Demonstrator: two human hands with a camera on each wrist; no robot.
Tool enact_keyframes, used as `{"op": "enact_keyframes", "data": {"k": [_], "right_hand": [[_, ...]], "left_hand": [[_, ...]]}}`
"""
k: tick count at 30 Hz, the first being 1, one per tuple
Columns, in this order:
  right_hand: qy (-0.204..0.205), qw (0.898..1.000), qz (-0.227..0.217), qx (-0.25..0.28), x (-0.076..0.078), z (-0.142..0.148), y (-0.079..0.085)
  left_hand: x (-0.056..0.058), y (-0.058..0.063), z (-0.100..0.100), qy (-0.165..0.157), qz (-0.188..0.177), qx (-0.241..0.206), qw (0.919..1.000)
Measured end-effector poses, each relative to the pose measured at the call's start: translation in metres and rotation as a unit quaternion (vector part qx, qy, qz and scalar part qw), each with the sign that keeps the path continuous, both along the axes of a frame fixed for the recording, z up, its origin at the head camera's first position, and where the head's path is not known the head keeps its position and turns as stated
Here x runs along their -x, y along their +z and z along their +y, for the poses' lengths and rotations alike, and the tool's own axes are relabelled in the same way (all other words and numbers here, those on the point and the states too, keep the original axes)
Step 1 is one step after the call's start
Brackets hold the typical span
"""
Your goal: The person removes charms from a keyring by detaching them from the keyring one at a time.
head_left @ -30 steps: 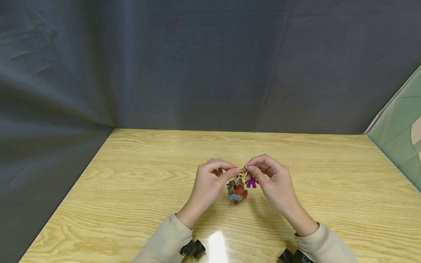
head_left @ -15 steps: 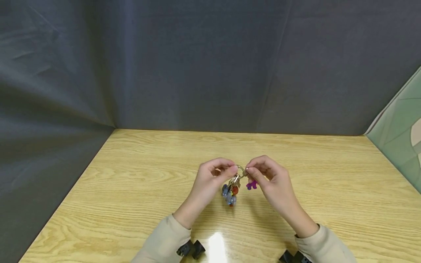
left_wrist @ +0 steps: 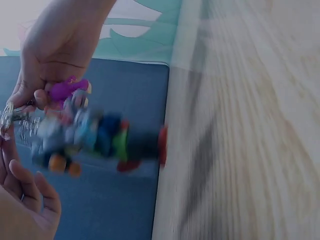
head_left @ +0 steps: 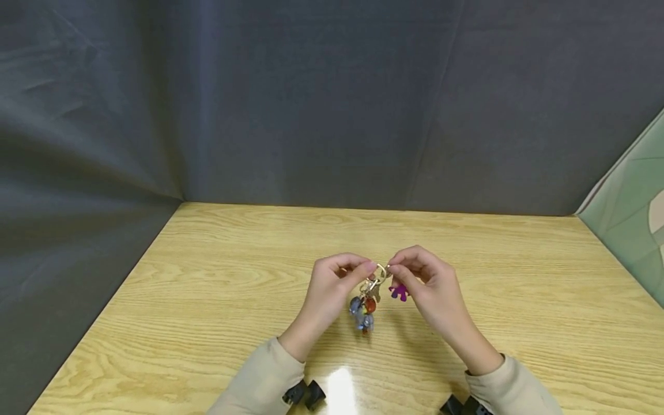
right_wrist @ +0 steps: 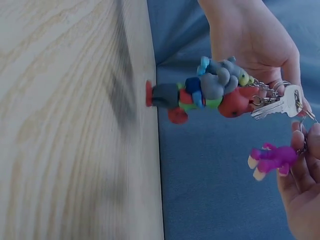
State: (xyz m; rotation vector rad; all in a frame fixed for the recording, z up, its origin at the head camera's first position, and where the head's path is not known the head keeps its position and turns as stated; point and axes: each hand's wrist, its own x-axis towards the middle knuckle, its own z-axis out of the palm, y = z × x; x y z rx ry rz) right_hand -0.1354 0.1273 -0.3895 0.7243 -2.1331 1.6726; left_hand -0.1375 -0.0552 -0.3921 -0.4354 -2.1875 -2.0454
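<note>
Both hands hold a key ring (head_left: 385, 274) between them, above the table. My left hand (head_left: 328, 291) pinches its left side with thumb and fingertips. A silver key (right_wrist: 289, 102) and a bunch of soft toy figure charms (right_wrist: 212, 90), grey, red, blue and green, dangle from it on short chains. At the ring's right side, my right hand (head_left: 433, 282) pinches the small ring of a purple figure charm (head_left: 399, 292), which hangs below the fingers. In the left wrist view the charm bunch (left_wrist: 85, 137) is blurred.
The wood-grain table (head_left: 233, 276) lies below the hands. A dark cloth wall (head_left: 332, 115) stands behind it and along the left, with a green patterned panel (head_left: 633, 213) on the right. Black devices (head_left: 305, 394) sit by the sleeves.
The ring has turned into clearer view between the hands. The charm bunch has swung left and lower, while the purple charm hangs slightly lower. Both hands stay nearly in place.
</note>
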Motion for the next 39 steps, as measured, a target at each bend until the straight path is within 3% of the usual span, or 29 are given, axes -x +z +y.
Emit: {"op": "enact_keyframes", "data": {"k": [3, 6, 10, 13, 16, 20, 23, 28, 31, 34, 39], "right_hand": [[0.009, 1.000, 0.010, -0.011, 0.0000, 0.0007, 0.0005], [0.013, 1.000, 0.010, -0.021, 0.0000, 0.0017, 0.0012], [-0.002, 1.000, -0.017, -0.007, -0.0008, 0.0030, 0.0026], [-0.009, 0.999, -0.035, 0.011, -0.0006, 0.0036, 0.0034], [-0.014, 0.999, -0.040, 0.012, -0.0001, 0.0049, 0.0042], [-0.012, 0.999, -0.043, -0.001, 0.0004, 0.0061, 0.0043], [-0.002, 0.999, -0.046, -0.003, 0.0006, 0.0055, 0.0040], [0.013, 0.999, -0.044, 0.005, 0.0003, 0.0032, 0.0042], [0.016, 0.999, -0.038, 0.000, 0.0000, 0.0022, 0.0042], [0.010, 0.999, -0.039, -0.001, -0.0007, 0.0020, 0.0041], [-0.002, 0.999, -0.049, 0.016, -0.0015, 0.0032, 0.0043]], "left_hand": [[-0.0005, 0.0019, 0.0003, 0.007, -0.030, -0.044, 0.9985], [-0.0003, 0.0030, -0.0004, 0.006, -0.041, -0.053, 0.9977], [0.0009, 0.0043, -0.0008, -0.023, -0.020, 0.011, 0.9995], [0.0013, 0.0035, -0.0005, -0.052, 0.004, 0.068, 0.9963], [0.0005, 0.0024, -0.0006, -0.078, 0.017, 0.091, 0.9926], [0.0004, 0.0020, -0.0010, -0.068, 0.041, 0.105, 0.9913], [0.0006, 0.0013, -0.0006, -0.037, 0.049, 0.089, 0.9941], [-0.0006, 0.0013, 0.0004, 0.001, 0.022, -0.006, 0.9997], [-0.0004, 0.0023, -0.0004, 0.007, 0.006, -0.038, 0.9993], [0.0005, 0.0033, -0.0021, -0.008, 0.005, -0.027, 0.9996], [0.0012, 0.0043, -0.0048, -0.052, 0.010, 0.027, 0.9982]]}}
